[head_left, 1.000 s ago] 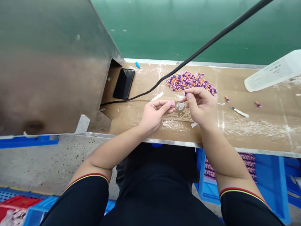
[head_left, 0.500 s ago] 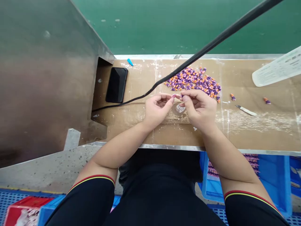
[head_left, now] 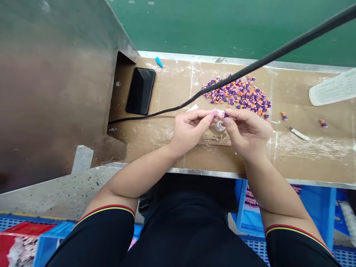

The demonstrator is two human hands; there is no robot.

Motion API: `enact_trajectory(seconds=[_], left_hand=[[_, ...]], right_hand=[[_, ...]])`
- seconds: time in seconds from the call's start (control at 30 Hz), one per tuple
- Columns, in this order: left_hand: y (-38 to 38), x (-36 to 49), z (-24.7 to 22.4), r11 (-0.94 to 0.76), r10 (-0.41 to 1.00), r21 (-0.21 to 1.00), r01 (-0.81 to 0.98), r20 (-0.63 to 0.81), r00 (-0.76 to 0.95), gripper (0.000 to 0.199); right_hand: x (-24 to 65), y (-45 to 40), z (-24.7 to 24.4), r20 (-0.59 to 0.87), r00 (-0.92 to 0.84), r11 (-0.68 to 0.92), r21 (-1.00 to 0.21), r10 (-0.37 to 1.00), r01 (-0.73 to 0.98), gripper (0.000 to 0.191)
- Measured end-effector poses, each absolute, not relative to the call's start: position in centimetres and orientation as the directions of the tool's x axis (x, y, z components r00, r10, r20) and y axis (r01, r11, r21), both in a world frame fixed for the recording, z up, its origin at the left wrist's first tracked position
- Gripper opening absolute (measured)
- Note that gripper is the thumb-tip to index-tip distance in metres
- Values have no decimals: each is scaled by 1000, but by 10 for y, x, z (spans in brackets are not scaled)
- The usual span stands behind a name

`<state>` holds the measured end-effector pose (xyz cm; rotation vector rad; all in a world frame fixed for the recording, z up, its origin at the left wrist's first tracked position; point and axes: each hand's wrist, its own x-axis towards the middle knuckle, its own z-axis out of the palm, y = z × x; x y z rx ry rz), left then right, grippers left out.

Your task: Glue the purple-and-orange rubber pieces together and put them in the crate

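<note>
Over the middle of the cardboard-covered bench, my left hand (head_left: 189, 129) pinches a small pink piece (head_left: 214, 112) between thumb and fingertips. Facing it, my right hand (head_left: 249, 133) is closed on a small purple figure part (head_left: 226, 115), mostly hidden by the fingers. The two pieces meet, or nearly so, with something white and pink showing between them; contact is hard to tell. Just below the fingertips stands a small clear dish (head_left: 219, 126). Behind the right hand lies a pile of small purple, orange and pink figures (head_left: 247, 97).
A black cable (head_left: 194, 97) crosses above the bench. On the cardboard (head_left: 155, 148) lie a phone (head_left: 141, 91), a blue cap (head_left: 159, 62), a craft knife (head_left: 298, 133) and two loose figures. A white bottle (head_left: 332, 89) is at right. Blue crates (head_left: 319, 211) sit below.
Both hands have drawn the pieces closer and tilted them, so more of the pink and white shows between the fingertips. The whole view has shifted slightly.
</note>
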<state>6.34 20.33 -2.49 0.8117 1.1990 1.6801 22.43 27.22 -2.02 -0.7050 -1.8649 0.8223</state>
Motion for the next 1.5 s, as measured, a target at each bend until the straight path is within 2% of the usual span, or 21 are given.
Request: enact_trajectory(seconds=[0.2, 0.33, 0.47, 0.73, 0.83, 1.0, 1.2, 1.4, 1.5], left_hand=[[201, 61, -30, -245, 915, 929, -277, 127, -384, 28], [201, 56, -37, -340, 892, 927, -155, 266, -365, 17], [201, 55, -42, -451, 832, 893, -9, 417, -365, 7], [201, 53, -46, -565, 655, 724, 396, 685, -319, 9], [202, 53, -45, -596, 578, 641, 483, 761, -296, 13], [203, 53, -42, -617, 536, 581, 531, 804, -257, 16], [201, 56, -40, -595, 535, 567, 569, 808, -247, 10], [197, 56, -42, -591, 615, 654, 473, 744, -260, 15], [195, 53, -41, -574, 644, 659, 486, 730, -229, 15]], right_hand=[[225, 273, -19, 593, -401, 699, -686, 698, 202, 9], [224, 273, -20, 661, -396, 752, -645, 638, 135, 7], [226, 272, -18, 637, -428, 747, -644, 642, 162, 9], [227, 270, -16, 708, -407, 807, -570, 577, 152, 17], [225, 269, -16, 733, -401, 832, -525, 549, 179, 20], [227, 268, -14, 749, -416, 856, -474, 516, 207, 19], [231, 267, -12, 710, -455, 840, -492, 538, 227, 14], [226, 270, -16, 738, -416, 847, -474, 531, 239, 10], [223, 270, -16, 756, -393, 852, -470, 523, 229, 7]])
